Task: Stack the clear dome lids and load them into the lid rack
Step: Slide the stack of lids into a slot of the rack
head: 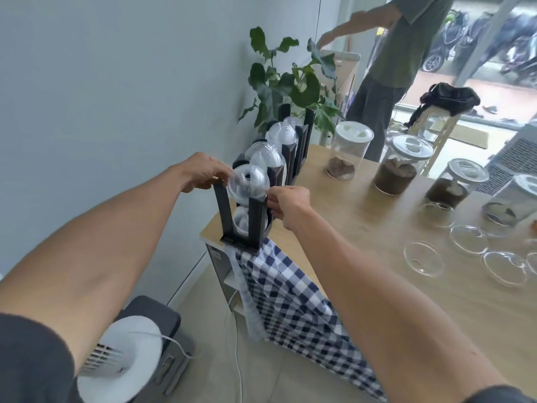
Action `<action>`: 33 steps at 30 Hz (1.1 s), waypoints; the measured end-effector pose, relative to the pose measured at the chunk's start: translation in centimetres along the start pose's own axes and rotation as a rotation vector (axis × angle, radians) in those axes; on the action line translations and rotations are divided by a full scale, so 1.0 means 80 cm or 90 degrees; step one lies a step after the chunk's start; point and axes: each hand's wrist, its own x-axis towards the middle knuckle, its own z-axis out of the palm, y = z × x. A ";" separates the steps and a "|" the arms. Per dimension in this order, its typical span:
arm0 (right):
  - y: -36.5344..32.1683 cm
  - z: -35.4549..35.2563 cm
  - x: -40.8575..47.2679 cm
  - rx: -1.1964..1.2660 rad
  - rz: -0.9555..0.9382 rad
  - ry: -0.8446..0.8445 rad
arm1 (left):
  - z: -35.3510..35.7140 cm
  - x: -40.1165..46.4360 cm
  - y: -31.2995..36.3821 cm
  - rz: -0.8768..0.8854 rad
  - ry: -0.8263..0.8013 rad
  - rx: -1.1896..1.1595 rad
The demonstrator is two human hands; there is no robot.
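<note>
A black lid rack (255,219) with tall uprights stands at the left end of the wooden table (363,216). A clear dome lid (247,182) sits at the top of the rack's nearest slot, held from both sides. My left hand (203,171) pinches its left rim and my right hand (286,203) pinches its right rim. Below it, a lid stack (242,221) rests low in the same slot. Farther slots hold more dome lid stacks (266,157), (283,132). Several loose clear lids (422,258) lie on the table at the right.
Lidded glass jars (350,149), (402,164) with dark contents stand along the table. A checked cloth (290,292) hangs over the near edge. A plant (290,82) stands behind the rack, a person (398,62) beyond it. A white fan (125,359) sits on the floor.
</note>
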 end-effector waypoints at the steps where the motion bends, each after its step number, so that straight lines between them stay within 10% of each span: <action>1: 0.004 0.003 0.003 0.009 0.016 0.006 | -0.001 0.009 -0.004 -0.024 -0.025 -0.009; 20: 0.082 0.019 0.062 -0.044 0.112 0.076 | 0.040 0.086 -0.110 -0.220 -0.162 -0.128; 33: 0.050 -0.006 0.044 -0.280 -0.105 0.090 | 0.018 0.070 -0.071 -0.102 0.058 -0.144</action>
